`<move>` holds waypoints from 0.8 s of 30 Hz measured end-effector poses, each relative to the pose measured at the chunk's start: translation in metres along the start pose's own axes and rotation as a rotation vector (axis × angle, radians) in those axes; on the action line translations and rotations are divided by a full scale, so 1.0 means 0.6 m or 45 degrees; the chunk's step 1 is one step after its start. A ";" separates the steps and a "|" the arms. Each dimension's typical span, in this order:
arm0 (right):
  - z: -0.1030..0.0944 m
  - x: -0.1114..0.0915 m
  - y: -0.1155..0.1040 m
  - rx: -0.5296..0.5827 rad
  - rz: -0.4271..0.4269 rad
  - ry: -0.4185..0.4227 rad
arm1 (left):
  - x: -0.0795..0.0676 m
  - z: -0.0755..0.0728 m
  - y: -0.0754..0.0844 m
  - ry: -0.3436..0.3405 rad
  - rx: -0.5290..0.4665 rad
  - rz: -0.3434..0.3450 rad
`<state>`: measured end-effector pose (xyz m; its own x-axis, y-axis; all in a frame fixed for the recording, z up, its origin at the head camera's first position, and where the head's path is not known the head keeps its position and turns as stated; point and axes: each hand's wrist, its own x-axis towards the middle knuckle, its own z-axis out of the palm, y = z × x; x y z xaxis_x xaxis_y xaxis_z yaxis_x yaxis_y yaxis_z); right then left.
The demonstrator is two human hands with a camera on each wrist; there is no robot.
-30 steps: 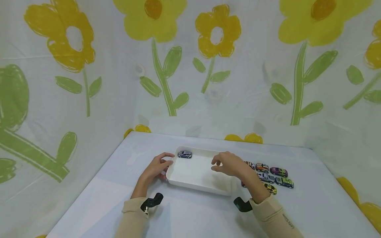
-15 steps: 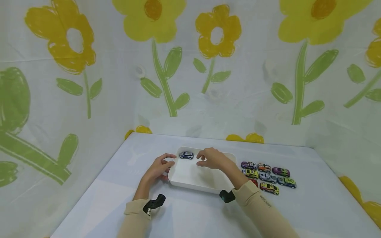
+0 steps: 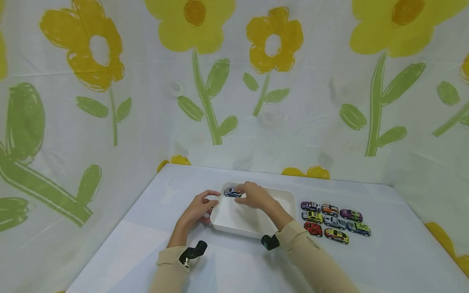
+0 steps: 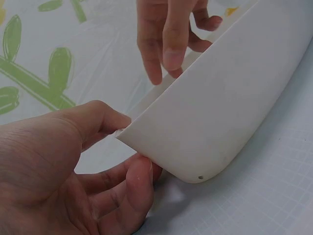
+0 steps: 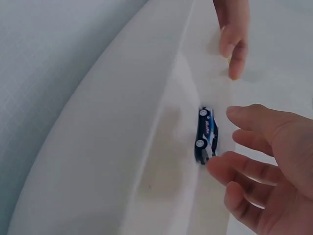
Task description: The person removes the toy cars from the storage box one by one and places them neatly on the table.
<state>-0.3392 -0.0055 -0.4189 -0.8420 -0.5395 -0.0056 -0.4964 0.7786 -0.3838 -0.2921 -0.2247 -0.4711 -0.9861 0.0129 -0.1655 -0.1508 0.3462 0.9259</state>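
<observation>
A small blue and silver toy car (image 3: 231, 192) sits in the far left corner of a shallow white tray (image 3: 234, 232). My left hand (image 3: 198, 208) grips the tray's left end; in the left wrist view its thumb lies on the rim and its fingers curl against the outside wall (image 4: 195, 132). Over the tray, my right hand (image 3: 254, 196) reaches toward the car with thumb and fingers spread apart. The right wrist view shows the toy car (image 5: 206, 134) by those parted fingers (image 5: 239, 169), one fingertip right at its near end.
To the tray's right, several toy cars (image 3: 334, 222) stand in a loose cluster on the pale tabletop (image 3: 234, 268), among them a red car (image 3: 313, 228) and a purple one (image 3: 351, 215). A flower-printed cloth (image 3: 311, 122) hangs behind and beside the table.
My right hand has moved left across the tray to the toy car in the corner, uncovering the cars on the right. My left hand keeps its grip on the tray.
</observation>
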 end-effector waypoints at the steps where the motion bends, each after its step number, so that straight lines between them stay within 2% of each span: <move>1: 0.002 0.003 -0.001 -0.016 0.010 0.018 | -0.001 0.000 0.000 0.000 0.002 0.006; 6: 0.016 0.018 -0.011 -0.068 0.042 0.088 | -0.001 0.000 0.000 0.010 0.016 0.008; 14: 0.037 0.034 -0.017 -0.101 0.103 0.100 | 0.000 0.003 0.000 -0.002 0.008 0.017; 24: 0.049 0.040 -0.011 -0.182 0.065 0.153 | 0.002 0.002 -0.001 0.015 0.008 0.001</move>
<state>-0.3500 -0.0332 -0.4438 -0.8818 -0.4626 0.0923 -0.4702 0.8462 -0.2508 -0.2933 -0.2240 -0.4720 -0.9870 0.0017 -0.1608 -0.1499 0.3518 0.9240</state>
